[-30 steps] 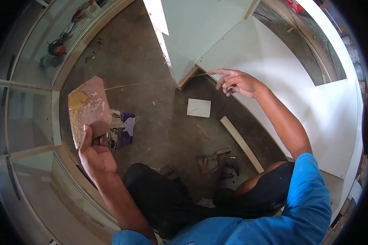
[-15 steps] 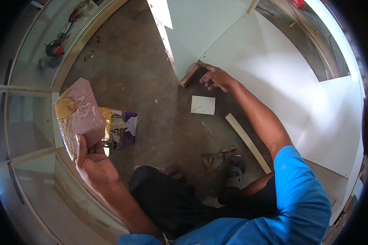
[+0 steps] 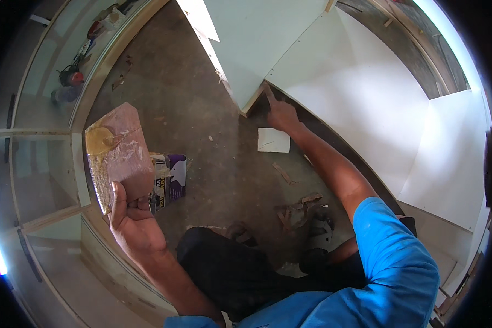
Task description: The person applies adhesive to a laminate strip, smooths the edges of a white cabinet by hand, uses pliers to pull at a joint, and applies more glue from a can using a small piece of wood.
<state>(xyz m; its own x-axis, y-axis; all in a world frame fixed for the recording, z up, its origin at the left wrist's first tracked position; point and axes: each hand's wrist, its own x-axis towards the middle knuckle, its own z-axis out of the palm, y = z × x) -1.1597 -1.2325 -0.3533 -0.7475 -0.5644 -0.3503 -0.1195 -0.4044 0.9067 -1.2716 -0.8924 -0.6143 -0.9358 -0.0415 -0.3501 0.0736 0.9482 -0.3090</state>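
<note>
In my left hand (image 3: pixel 136 227) is a flat reddish-brown board (image 3: pixel 128 161) with cut corners, gripped at its lower edge between thumb and fingers. A thick blob of yellowish glue (image 3: pixel 100 140) sits on its upper left part, and more coats its left edge. My right hand (image 3: pixel 281 113) reaches forward to the corner of the white cabinet panels (image 3: pixel 333 71). Its index finger is stretched out against the end of a short wooden strip (image 3: pixel 252 103) at the panel's lower edge. The other fingers are partly hidden behind the back of the hand.
A purple and yellow box (image 3: pixel 172 177) stands behind the held board. On the brown floor lie a small white rectangle (image 3: pixel 274 140) and wood scraps (image 3: pixel 298 210) near my feet. A glass-fronted frame (image 3: pixel 44 158) lines the left; tools (image 3: pixel 72 76) show through it.
My right hand has turned and moved slightly left and down, its index finger now pointing into the panel corner. The wooden strip now shows narrower. My left hand still holds the board.
</note>
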